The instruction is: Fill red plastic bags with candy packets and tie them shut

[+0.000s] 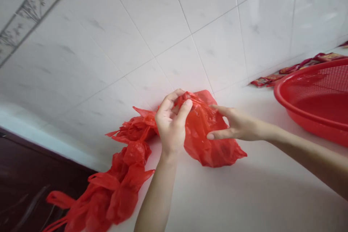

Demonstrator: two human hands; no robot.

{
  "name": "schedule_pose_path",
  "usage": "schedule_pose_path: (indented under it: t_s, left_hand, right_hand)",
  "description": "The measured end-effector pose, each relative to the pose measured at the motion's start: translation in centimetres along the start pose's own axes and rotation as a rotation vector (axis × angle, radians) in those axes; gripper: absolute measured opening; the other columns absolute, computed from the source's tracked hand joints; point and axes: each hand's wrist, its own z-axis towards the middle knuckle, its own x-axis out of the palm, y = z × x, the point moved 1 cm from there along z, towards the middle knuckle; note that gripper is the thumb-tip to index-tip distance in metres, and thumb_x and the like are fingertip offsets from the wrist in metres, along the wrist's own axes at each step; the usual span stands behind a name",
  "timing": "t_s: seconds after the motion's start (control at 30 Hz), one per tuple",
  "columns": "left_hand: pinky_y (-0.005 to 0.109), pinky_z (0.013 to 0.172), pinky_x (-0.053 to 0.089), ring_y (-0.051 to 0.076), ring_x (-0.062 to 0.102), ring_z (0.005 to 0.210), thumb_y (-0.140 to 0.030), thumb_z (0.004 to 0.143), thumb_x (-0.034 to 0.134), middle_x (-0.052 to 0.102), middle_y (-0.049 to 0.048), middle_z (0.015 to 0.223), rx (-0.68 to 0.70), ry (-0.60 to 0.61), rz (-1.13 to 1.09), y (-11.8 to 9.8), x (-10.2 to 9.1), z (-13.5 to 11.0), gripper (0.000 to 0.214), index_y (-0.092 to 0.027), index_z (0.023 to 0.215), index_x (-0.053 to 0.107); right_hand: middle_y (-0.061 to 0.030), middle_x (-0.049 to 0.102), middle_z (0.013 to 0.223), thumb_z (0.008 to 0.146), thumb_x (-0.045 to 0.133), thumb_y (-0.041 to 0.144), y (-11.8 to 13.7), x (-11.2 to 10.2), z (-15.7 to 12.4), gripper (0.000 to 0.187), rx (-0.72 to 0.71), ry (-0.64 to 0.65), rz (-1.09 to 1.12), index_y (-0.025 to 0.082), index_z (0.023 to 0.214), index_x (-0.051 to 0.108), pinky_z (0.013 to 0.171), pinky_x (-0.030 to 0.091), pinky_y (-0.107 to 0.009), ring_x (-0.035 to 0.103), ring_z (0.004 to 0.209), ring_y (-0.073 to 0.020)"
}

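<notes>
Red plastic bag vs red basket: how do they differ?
The bag is thin, crumpled film; the basket is rigid, round and rimmed. The bag is gathered in the left hand; the basket sits apart, touched by neither hand. Both are red plastic.

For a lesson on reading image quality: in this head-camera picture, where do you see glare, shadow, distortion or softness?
In the head view, glare whitens the glossy wall tiles at upper right; the tilted framing sends the tile lines diagonally; a faint shadow lies on the counter below the right hand; the creases of the red plastic bag look slightly soft.
</notes>
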Motion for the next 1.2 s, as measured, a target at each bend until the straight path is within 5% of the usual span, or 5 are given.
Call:
schedule_pose_path:
  t_s: [0.17, 0.33, 0.63, 0.97, 1.2]
  left_hand:
    - [0.027, 0.084, 0.059, 0.016, 0.073, 0.093, -0.017, 0.083, 0.076, 0.075, 0.0019, 0.100, 0.030, -0.045, 0.016, 0.3, 0.0, -0.5, 0.017, -0.022, 0.100, 0.073]
    - [0.031, 0.085, 0.060, 0.020, 0.072, 0.099, -0.020, 0.085, 0.075, 0.074, 0.0045, 0.103, 0.045, -0.019, 0.039, 0.5, 0.0, -1.0, 0.017, -0.021, 0.101, 0.073]
    - [0.028, 0.076, 0.061, 0.014, 0.072, 0.074, -0.020, 0.081, 0.075, 0.073, 0.0037, 0.100, 0.094, -0.127, 0.117, 0.6, -3.4, -1.1, 0.019, -0.019, 0.100, 0.071]
    - [0.032, 0.090, 0.056, 0.017, 0.068, 0.097, -0.031, 0.074, 0.083, 0.068, 0.0040, 0.101, -0.045, -0.246, 0.165, 3.7, -4.9, -3.8, 0.053, -0.023, 0.122, 0.061]
    - [0.043, 0.104, 0.049, 0.026, 0.062, 0.120, -0.043, 0.071, 0.084, 0.058, 0.0122, 0.133, -0.323, -0.231, 0.080, 6.2, -4.2, -6.4, 0.080, -0.029, 0.139, 0.045]
  right_hand:
    - [-0.0169, 0.051, 0.152, 0.077, 0.076, 0.061, 0.4, 1.6, -0.2, 0.098, -0.125, 0.026, 0.067, 0.024, 0.157, 0.033, 0.105, 0.049, -0.055, 0.051, 0.136, -0.0391]
    - [-0.0080, 0.073, 0.095, 0.099, 0.050, 0.050, 0.3, 2.7, 0.1, 0.039, -0.157, -0.052, 0.139, 0.019, 0.111, 0.070, 0.080, 0.058, -0.043, 0.069, 0.086, -0.0253]
    - [-0.0091, 0.079, 0.106, 0.088, 0.066, 0.054, -0.1, 0.8, 1.4, 0.035, 0.063, -0.215, 0.961, 0.021, 0.094, 0.077, 0.094, 0.057, -0.044, 0.072, 0.106, -0.0282]
    - [-0.0094, 0.079, 0.097, 0.092, 0.057, 0.044, -0.1, -0.6, 1.7, 0.026, 0.159, -0.296, 1.053, 0.022, 0.093, 0.071, 0.086, 0.059, -0.045, 0.075, 0.092, -0.0276]
    - [-0.0092, 0.079, 0.095, 0.092, 0.057, 0.047, -0.7, -0.5, 1.7, 0.028, 0.161, -0.302, 0.989, 0.023, 0.095, 0.070, 0.083, 0.058, -0.043, 0.076, 0.086, -0.0267]
